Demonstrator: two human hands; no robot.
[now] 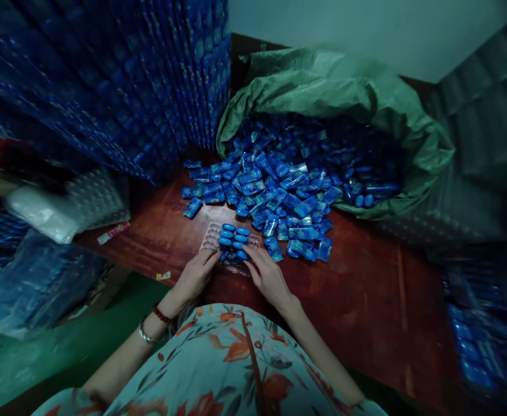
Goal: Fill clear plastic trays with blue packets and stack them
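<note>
Tray (212, 234), clear blister type, lies at table (366, 300) centre, near edge close by at 6 o'clock; bare wood opens toward 4 o'clock. Green sack (344, 86) at 1 o'clock spills a heap of blue packets (274, 190) (too many to count). Seven or so blue capsules (235, 238) sit in the tray. Left hand (196, 276) and right hand (267, 274) curl loosely, fingertips touching the tray's near edge.

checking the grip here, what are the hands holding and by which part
Both hands, left hand and right hand, rest fingertips on the near edge of a clear blister tray part-filled with blue capsules. A closed grip cannot be told.
</note>
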